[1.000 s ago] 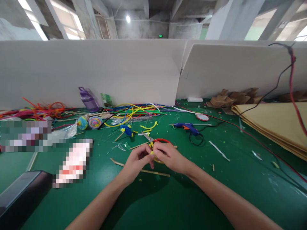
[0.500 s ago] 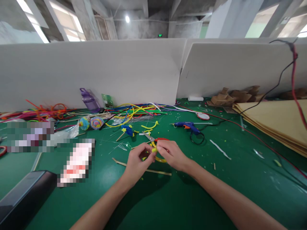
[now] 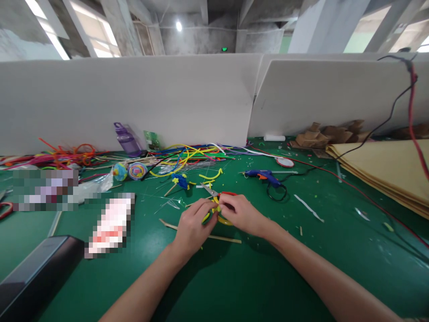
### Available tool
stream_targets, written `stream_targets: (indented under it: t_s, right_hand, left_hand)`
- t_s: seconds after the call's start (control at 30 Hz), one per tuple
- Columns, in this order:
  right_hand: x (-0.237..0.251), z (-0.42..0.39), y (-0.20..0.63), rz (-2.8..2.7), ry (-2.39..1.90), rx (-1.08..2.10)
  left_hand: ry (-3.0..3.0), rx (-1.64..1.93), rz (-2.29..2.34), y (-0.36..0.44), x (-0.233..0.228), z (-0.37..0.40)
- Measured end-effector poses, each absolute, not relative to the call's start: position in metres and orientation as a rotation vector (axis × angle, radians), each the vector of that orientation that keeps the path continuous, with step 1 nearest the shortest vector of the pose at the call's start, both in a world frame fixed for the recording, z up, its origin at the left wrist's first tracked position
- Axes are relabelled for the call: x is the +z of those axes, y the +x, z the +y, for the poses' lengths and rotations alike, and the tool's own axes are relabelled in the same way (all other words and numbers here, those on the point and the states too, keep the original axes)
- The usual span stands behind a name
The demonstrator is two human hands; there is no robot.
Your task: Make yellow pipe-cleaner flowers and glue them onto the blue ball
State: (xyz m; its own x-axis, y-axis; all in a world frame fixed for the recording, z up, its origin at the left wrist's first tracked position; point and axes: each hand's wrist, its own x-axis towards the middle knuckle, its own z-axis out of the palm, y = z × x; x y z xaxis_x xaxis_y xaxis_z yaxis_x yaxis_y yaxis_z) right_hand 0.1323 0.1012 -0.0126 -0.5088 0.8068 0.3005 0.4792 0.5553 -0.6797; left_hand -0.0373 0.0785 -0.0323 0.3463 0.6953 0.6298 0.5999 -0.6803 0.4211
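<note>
Left hand [image 3: 193, 226] and right hand [image 3: 241, 213] meet at table centre, fingertips pinching a bent yellow pipe cleaner [image 3: 216, 212]. Its fuzzy loop is mostly hidden between the fingers. Red-handled scissors [image 3: 217, 194] lie just behind. Farther right: blue glue gun [image 3: 263, 175]. Surface: green mat [image 3: 254, 286]; white partition boards [image 3: 134, 98] stand beyond.

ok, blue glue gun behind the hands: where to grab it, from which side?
Take the glue gun by its handle, the part slanting toward the near right at the cord end, coming from above. It lies flat on the green mat, nozzle to the left, so the handle is the thickest free part. Its black cord loops just beside it, so keep the grip forward of that.
</note>
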Motion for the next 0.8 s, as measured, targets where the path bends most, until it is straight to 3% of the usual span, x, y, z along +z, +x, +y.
stream_targets:
  t_s: [0.27, 0.67, 0.8]
  right_hand:
    - [-0.012, 0.105, 0.143, -2.348, -0.823, 0.61]
    - [-0.013, 0.095, 0.131, -2.43, -1.065, 0.259]
    - [-0.016, 0.096, 0.129, -2.338, -1.089, 0.367]
  left_hand:
    - [2.356, 1.014, 1.074, -0.04, -0.022, 0.08]
    - [2.775, 1.028, 1.401, -0.04, -0.03, 0.082]
    - [2.764, 1.037, 1.325, -0.042, -0.03, 0.083]
